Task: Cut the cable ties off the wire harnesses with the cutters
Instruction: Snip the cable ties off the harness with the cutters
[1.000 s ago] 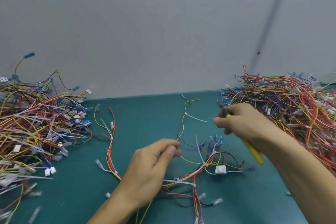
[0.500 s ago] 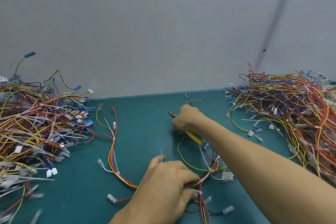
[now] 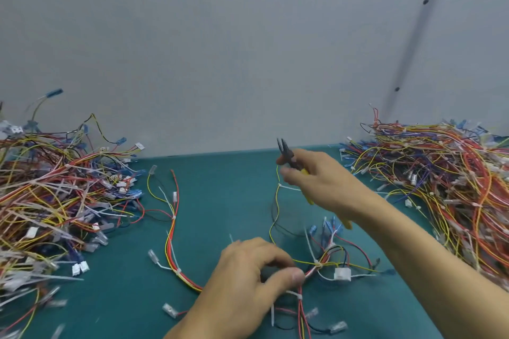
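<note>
The right hand (image 3: 325,184) is curled round the cutters (image 3: 287,155), gripping the yellow handles in the palm. The black jaws stick up past the forefinger, slightly parted, with nothing between them. The tip of one yellow handle shows below the wrist. This hand is held over the far part of the teal table (image 3: 220,201), near the grey wall (image 3: 248,49)

The left hand (image 3: 248,283) is lower and nearer, fingers curled, with thumb and forefinger pinching the wire harness (image 3: 327,259) where its red, yellow and white wires run together. Just right of the thumb a white cable tie (image 3: 318,265) binds the bundle, its tail pointing up and left. A second tie (image 3: 294,295) sits just below the thumb on the strand running down. A white connector (image 3: 342,274) lies just beside the first tie. A thin yellow wire (image 3: 276,215) climbs from the harness to just under the right hand. The cutters are well apart from both ties

A loose harness (image 3: 172,228) lies to the left, and tangled piles fill the left side (image 3: 41,201) and the right side (image 3: 440,187)
</note>
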Demonstrator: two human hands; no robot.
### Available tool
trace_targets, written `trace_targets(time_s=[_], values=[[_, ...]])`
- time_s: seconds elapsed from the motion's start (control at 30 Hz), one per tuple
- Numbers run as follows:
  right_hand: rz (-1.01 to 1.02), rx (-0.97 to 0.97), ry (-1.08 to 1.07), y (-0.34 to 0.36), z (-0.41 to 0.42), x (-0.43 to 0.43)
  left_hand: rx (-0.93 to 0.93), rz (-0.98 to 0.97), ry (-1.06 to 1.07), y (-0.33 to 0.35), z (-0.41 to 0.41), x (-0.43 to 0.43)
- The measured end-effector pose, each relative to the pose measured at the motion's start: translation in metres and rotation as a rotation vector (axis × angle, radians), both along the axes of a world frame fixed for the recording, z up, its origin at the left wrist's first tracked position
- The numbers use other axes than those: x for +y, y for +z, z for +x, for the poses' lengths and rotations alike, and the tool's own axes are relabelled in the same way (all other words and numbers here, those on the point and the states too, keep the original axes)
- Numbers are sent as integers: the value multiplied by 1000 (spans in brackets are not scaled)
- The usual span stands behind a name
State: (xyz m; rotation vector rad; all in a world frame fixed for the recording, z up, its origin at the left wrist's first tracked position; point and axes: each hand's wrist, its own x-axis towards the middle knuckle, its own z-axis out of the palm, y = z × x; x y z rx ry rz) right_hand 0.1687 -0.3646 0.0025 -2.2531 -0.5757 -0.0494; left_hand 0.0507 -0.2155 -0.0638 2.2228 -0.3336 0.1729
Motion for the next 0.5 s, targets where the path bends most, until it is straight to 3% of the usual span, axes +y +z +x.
trace_targets(time_s=[0.1, 0.17, 0.27, 0.5], values=[[-262, -308, 40, -8, -47, -20, -51, -185, 161, 8, -2, 0], [-434, -457, 27, -18, -76, -22, -28, -318, 146, 13, -3, -1], [-466, -628, -89, -31, -96, -23, 13, -412, 52, 18, -5, -4], [-536, -660, -156, -40, -97, -20, 85, -564, 28, 19, -5, -10]])
